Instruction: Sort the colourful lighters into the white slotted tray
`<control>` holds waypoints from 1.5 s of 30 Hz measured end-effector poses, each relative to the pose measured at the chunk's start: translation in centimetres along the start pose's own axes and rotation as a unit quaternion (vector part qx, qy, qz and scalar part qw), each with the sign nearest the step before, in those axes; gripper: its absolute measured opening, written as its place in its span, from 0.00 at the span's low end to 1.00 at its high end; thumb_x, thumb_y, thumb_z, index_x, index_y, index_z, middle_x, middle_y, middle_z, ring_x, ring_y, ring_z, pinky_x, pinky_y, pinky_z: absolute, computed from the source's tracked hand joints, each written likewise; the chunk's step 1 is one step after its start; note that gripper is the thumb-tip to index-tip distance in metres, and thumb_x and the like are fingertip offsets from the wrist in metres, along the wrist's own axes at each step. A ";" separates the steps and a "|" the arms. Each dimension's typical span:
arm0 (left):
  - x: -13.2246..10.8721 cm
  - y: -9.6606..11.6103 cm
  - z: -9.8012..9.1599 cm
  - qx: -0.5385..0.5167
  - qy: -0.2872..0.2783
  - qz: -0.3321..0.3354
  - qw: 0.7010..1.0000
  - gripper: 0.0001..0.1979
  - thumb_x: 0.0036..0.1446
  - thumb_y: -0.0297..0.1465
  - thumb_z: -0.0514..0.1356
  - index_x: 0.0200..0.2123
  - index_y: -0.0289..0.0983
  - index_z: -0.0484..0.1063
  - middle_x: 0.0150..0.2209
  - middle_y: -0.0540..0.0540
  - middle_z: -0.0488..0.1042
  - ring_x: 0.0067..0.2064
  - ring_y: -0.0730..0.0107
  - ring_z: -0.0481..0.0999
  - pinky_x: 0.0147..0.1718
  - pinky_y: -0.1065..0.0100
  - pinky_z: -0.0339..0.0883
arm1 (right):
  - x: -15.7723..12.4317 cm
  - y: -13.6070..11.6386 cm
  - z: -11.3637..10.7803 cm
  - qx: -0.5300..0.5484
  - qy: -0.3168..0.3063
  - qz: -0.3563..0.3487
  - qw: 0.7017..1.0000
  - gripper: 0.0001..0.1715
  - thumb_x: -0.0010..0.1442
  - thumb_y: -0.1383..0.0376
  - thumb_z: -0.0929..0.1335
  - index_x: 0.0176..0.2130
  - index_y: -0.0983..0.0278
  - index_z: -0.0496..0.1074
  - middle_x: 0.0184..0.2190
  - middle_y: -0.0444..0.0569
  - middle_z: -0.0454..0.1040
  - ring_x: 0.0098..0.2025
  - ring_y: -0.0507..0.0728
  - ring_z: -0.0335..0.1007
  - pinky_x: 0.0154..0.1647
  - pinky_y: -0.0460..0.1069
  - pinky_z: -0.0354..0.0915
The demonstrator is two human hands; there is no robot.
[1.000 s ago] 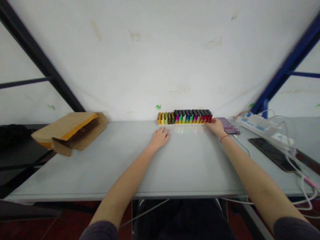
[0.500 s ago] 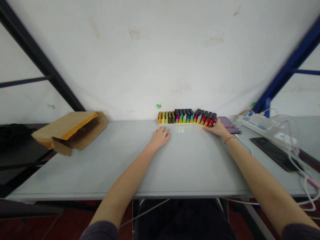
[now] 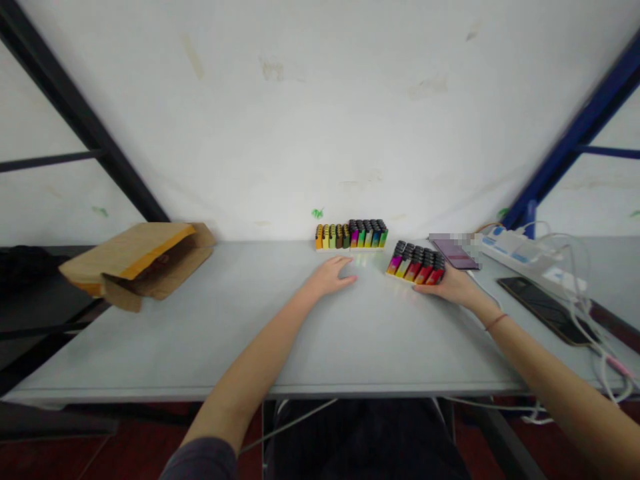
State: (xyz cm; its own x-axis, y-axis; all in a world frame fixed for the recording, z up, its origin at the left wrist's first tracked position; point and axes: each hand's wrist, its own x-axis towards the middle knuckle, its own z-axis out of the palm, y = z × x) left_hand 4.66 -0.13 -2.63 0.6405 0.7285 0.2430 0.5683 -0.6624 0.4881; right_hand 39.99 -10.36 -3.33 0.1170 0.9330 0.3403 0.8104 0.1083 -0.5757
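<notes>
Grey table [image 3: 200, 347] set against a pale, scuffed wall [image 3: 320, 133]. Two bare hands at work, well apart from each other.

Right hand [image 3: 454, 285]: closed on the right-hand end of a rack of lighters [image 3: 417, 263], thumb along the near lower edge. Rack stands out from the wall, right of the table's middle, turned at an angle to it. Black tops; front row runs from purple and yellow at the left to red at the right; pale base beneath. Whether that base rests on the table or hangs just above it, I cannot tell from this angle. Thin red bracelet [image 3: 496, 321] on the right wrist.

Left hand [image 3: 330, 277]: holds nothing, palm down, fingers loosely spread and thumb out to the right. It lies just in front of two more racks by the wall: a black-topped set [image 3: 369, 233] with multicoloured bodies and, side by side with it on the left, a yellow-topped set [image 3: 332, 236] with bodies from orange to dark green.

Far left: brown paper bag [image 3: 133, 250] on its side, mouth facing right. Beyond the right hand: flat purple item [image 3: 455, 251], partly pixelated; white power strip [image 3: 520, 257] with plugs; dark phone [image 3: 545, 310] lying flat, white cables about it.
</notes>
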 end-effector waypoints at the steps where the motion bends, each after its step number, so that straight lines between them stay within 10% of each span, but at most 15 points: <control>1: 0.0 0.3 0.2 -0.029 -0.011 0.009 0.999 0.38 0.60 0.45 0.66 0.68 0.33 0.66 0.70 0.33 0.66 0.71 0.49 0.66 0.72 0.53 0.55 | -0.3 -0.9 0.2 0.012 -0.020 -0.006 1.000 0.38 0.43 0.53 0.82 0.52 0.61 0.76 0.43 0.54 0.84 0.46 0.71 0.81 0.48 0.62 0.77; 6: -0.1 0.3 -0.1 -0.187 -0.045 -0.001 0.981 0.59 0.43 0.48 0.76 0.74 0.33 0.57 0.73 0.30 0.59 0.73 0.42 0.60 0.73 0.49 0.53 | 0.1 -6.3 2.7 0.083 -0.110 -0.044 0.989 0.41 0.44 0.53 0.83 0.54 0.63 0.74 0.48 0.55 0.84 0.47 0.70 0.82 0.50 0.62 0.78; 12: -0.8 -1.2 -2.9 -0.323 -0.073 0.008 0.944 0.47 0.40 0.41 0.78 0.64 0.37 0.70 0.63 0.37 0.75 0.65 0.44 0.74 0.68 0.46 0.64 | 2.2 -9.5 5.4 0.086 -0.161 -0.098 0.978 0.42 0.43 0.53 0.83 0.53 0.63 0.74 0.48 0.56 0.83 0.49 0.71 0.81 0.52 0.63 0.76; 25: -0.8 -0.8 -2.7 -0.297 -0.040 -0.053 0.952 0.38 0.44 0.28 0.70 0.60 0.35 0.64 0.53 0.38 0.73 0.53 0.55 0.78 0.52 0.55 0.76 | 1.6 -9.0 6.7 0.098 -0.122 -0.094 0.983 0.43 0.46 0.51 0.83 0.56 0.62 0.73 0.48 0.55 0.82 0.49 0.69 0.78 0.53 0.63 0.74; 45: 0.0 -1.3 -1.0 -0.226 0.066 -0.006 0.972 0.26 0.50 0.30 0.61 0.54 0.33 0.67 0.53 0.40 0.76 0.56 0.54 0.75 0.62 0.53 0.68 | 1.4 -8.8 6.9 0.056 -0.115 -0.110 0.986 0.39 0.49 0.46 0.80 0.53 0.64 0.73 0.42 0.55 0.81 0.44 0.68 0.77 0.48 0.63 0.75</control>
State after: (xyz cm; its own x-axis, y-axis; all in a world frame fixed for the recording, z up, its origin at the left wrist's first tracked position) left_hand 3.38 0.91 -2.40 0.5460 0.7718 0.3258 0.2713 -0.5309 0.8029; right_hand 29.04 -7.67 -2.95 -0.1986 0.9344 0.2957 0.7319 0.3420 -0.5893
